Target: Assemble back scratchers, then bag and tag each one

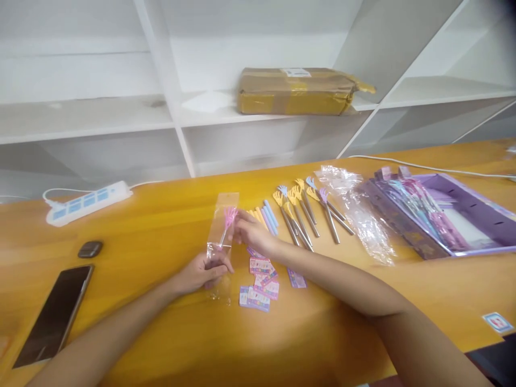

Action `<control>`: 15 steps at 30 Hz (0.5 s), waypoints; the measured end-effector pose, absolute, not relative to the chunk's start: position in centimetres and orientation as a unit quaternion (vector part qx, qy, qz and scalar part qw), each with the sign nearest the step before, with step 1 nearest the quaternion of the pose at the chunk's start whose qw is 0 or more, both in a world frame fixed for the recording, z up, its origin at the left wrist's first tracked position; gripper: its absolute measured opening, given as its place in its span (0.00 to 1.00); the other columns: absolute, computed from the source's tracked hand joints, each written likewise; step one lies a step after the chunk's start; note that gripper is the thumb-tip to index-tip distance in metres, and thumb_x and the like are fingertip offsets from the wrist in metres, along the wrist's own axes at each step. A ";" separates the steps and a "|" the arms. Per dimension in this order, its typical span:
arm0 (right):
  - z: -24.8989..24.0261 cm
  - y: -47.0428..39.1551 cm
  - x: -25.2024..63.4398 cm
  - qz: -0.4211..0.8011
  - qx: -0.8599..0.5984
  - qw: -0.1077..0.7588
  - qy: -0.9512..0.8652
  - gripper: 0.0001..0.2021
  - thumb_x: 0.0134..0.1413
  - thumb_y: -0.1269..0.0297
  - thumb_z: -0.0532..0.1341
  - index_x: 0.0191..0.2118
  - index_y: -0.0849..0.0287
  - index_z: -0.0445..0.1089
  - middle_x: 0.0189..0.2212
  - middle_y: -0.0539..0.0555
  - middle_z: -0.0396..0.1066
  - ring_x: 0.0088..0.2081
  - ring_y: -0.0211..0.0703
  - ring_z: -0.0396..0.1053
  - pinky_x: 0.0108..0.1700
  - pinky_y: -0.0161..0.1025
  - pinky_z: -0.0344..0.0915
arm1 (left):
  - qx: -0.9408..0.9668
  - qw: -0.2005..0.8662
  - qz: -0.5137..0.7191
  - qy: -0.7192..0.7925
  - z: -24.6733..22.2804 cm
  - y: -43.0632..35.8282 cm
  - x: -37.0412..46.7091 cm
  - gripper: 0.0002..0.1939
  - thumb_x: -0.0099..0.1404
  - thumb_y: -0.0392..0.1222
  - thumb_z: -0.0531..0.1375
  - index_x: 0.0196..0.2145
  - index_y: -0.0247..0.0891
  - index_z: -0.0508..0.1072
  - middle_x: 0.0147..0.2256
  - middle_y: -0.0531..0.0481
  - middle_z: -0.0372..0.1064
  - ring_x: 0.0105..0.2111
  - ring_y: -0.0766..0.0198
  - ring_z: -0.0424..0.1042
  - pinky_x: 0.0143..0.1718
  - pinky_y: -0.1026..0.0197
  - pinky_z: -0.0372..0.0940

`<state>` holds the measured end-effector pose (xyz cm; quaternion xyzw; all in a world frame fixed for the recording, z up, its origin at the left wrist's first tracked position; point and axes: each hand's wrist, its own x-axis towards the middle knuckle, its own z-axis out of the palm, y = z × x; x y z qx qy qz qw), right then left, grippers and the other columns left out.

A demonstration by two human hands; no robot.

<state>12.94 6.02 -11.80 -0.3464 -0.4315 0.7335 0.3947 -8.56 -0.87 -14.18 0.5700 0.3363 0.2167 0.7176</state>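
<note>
A pink hand-shaped back scratcher point(229, 216) with a metal rod stands head-up in a long clear plastic bag point(216, 215). My left hand point(203, 271) is closed around the lower part of the bag. At the scratcher's head, my right hand point(252, 232) has its fingers closed at the bag's edge; whether they grip the scratcher itself or the plastic over it is partly hidden. Several small printed cards point(264, 277) lie just right of my left hand. Beyond my right wrist are yellow, blue and purple back scratchers point(300, 207) and several pastel tubes point(269, 215).
Clear plastic bags point(363, 220) lie beside a purple box point(484, 215) holding packaged items. To the left are a phone point(54, 312), a small black case point(90, 249) and a power strip point(91, 203). A taped carton point(298, 94) sits on the white shelf behind.
</note>
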 end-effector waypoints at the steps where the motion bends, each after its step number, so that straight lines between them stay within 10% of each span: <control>1: -11.9 5.6 12.7 0.756 -0.328 0.372 -0.428 0.12 0.52 0.62 0.62 0.43 0.58 0.65 0.25 0.47 0.70 0.25 0.36 0.66 0.27 0.32 0.59 | 0.571 0.716 0.220 0.336 -14.1 -0.9 -8.6 0.20 0.69 0.58 0.63 0.41 0.36 0.74 0.21 0.59 0.58 0.19 0.71 0.56 0.22 0.65 0.55; 7: -11.7 4.2 12.6 0.744 -0.252 0.306 -0.538 0.18 0.59 0.50 0.68 0.38 0.63 0.73 0.33 0.52 0.74 0.33 0.36 0.69 0.39 0.35 0.65 | 0.556 0.717 0.246 0.341 -14.6 -1.0 -8.7 0.20 0.69 0.57 0.64 0.44 0.36 0.76 0.23 0.58 0.59 0.21 0.71 0.58 0.23 0.66 0.54; 15: -10.0 5.9 13.7 0.615 -0.331 0.568 -0.435 0.20 0.64 0.42 0.62 0.39 0.57 0.70 0.37 0.53 0.71 0.39 0.39 0.68 0.42 0.35 0.65 | 0.386 0.674 0.512 0.366 -14.3 -0.1 -7.8 0.19 0.66 0.52 0.69 0.51 0.43 0.79 0.35 0.51 0.69 0.25 0.72 0.60 0.26 0.67 0.58</control>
